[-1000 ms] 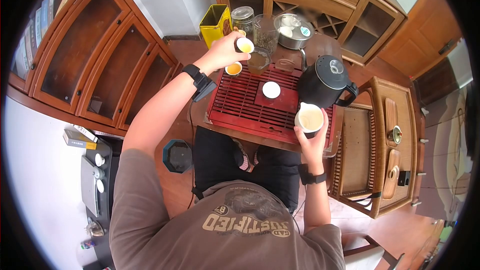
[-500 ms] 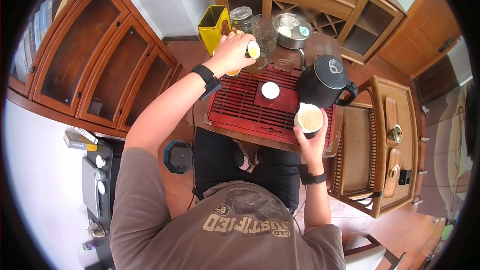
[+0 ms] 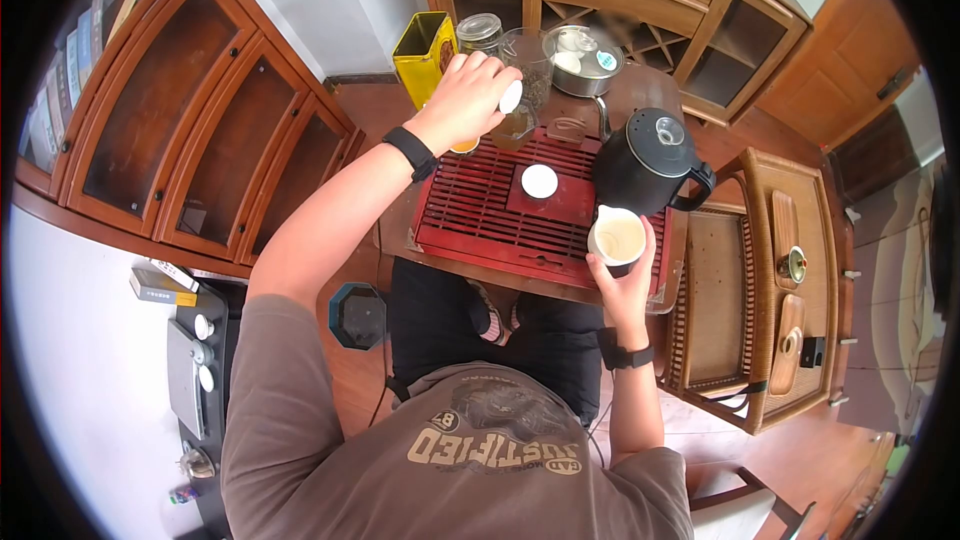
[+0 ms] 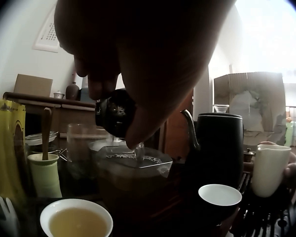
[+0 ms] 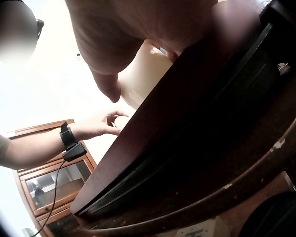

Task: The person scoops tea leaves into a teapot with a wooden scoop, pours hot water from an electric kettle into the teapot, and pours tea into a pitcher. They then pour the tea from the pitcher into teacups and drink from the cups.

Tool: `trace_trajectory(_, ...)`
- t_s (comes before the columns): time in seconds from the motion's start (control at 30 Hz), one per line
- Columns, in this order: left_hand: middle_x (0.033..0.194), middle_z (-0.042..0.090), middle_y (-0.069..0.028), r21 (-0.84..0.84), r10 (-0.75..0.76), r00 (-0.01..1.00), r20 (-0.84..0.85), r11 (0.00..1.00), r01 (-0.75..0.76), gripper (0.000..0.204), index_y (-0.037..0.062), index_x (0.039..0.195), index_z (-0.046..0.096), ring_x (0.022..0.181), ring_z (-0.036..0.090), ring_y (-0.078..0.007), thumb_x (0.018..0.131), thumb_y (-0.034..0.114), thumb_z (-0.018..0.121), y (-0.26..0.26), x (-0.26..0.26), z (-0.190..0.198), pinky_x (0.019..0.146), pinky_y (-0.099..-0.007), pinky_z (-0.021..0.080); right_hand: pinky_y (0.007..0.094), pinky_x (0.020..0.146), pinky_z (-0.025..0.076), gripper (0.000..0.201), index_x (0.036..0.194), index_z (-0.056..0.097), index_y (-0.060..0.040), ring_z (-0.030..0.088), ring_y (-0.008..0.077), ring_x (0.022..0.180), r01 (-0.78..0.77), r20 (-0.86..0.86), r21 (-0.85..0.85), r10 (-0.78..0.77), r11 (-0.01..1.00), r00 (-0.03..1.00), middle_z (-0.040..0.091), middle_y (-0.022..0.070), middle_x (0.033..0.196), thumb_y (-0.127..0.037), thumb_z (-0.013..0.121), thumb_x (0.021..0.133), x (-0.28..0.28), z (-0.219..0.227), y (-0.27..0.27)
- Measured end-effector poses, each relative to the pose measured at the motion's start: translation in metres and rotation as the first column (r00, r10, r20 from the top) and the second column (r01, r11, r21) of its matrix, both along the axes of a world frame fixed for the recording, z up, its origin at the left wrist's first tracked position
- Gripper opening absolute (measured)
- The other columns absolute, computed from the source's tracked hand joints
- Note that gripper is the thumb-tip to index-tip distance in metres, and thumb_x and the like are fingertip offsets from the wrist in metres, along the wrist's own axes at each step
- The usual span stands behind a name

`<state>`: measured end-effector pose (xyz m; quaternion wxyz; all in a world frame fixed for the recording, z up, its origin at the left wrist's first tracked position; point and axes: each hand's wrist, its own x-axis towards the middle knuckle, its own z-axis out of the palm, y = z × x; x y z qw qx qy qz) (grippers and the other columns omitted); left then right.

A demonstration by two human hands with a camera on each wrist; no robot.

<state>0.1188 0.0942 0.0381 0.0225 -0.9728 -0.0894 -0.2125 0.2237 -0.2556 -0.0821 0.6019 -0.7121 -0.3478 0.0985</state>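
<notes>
In my left hand [image 3: 462, 108] I pinch a small teacup [image 3: 511, 96], dark outside and white inside, tipped steeply over a clear angular vessel [image 4: 133, 170]. Bubbles ring the liquid in that vessel, and a thin stream shows above its surface. A teacup of amber tea [image 4: 76, 223] stands close by, partly behind my left wrist in the head view. Fingers and thumb of my right hand [image 3: 628, 288] grip a cream spouted pitcher [image 3: 620, 236] at the front right of the red slatted tea tray [image 3: 470, 210]. Another white-lined cup [image 3: 539, 181] sits mid-tray.
A black gooseneck kettle [image 3: 648, 160] stands at the tray's right. Along the back are a yellow tin [image 3: 424, 55], a lidded glass jar [image 3: 480, 32], a clear tumbler and a round metal pan [image 3: 588, 65]. A wicker shelf unit [image 3: 755, 290] is to the right.
My left hand has turned over and shifted slightly right, tilting the teacup from nearly upright to steeply tipped over the clear vessel. The right hand and pitcher have stayed put.
</notes>
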Motion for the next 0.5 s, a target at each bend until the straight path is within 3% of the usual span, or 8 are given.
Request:
trace_trajectory(0.2, 0.111, 0.062, -0.0063, 0.180, -0.109, 0.991, 0.075, 0.979, 0.094, 0.054, 0.0114, 0.124, 0.065, 0.112, 0.057, -0.0269, 0.073, 0.011, 0.084, -0.005, 0.001, 0.017, 0.098, -0.0412, 0.043, 0.0415, 0.116, 0.041, 0.098, 0.157, 0.033, 0.0007, 0.055, 0.0298, 0.135, 0.002, 0.009, 0.001, -0.002, 1.000, 1.000, 0.053, 0.0203, 0.145, -0.018, 0.090, 0.080, 0.001, -0.002, 0.000)
trace_trajectory(0.27, 0.119, 0.061, -0.0059, 0.210, -0.136, 0.988, 0.067, 0.970, 0.120, 0.057, 0.0113, 0.128, 0.064, 0.116, 0.055, -0.0266, 0.074, 0.008, 0.084, -0.004, 0.001, 0.021, 0.098, -0.0413, 0.042, 0.0414, 0.115, 0.042, 0.098, 0.157, 0.033, 0.0008, 0.055, 0.0298, 0.135, 0.002, 0.003, 0.002, -0.002, 1.000, 1.000, 0.053, 0.0203, 0.145, -0.018, 0.090, 0.080, 0.001, -0.002, 0.000)
trace_trajectory(0.5, 0.124, 0.061, -0.0056, 0.365, -0.171, 0.981, 0.090, 0.922, 0.127, 0.051, 0.0137, 0.128, 0.065, 0.120, 0.056, -0.0261, 0.078, 0.005, 0.077, -0.006, 0.002, 0.027, 0.100, -0.0411, 0.044, 0.0414, 0.115, 0.041, 0.098, 0.157, 0.033, 0.0011, 0.055, 0.0298, 0.134, 0.003, 0.007, 0.003, -0.003, 1.000, 1.000, 0.053, 0.0202, 0.145, -0.019, 0.089, 0.080, 0.001, -0.003, 0.000)
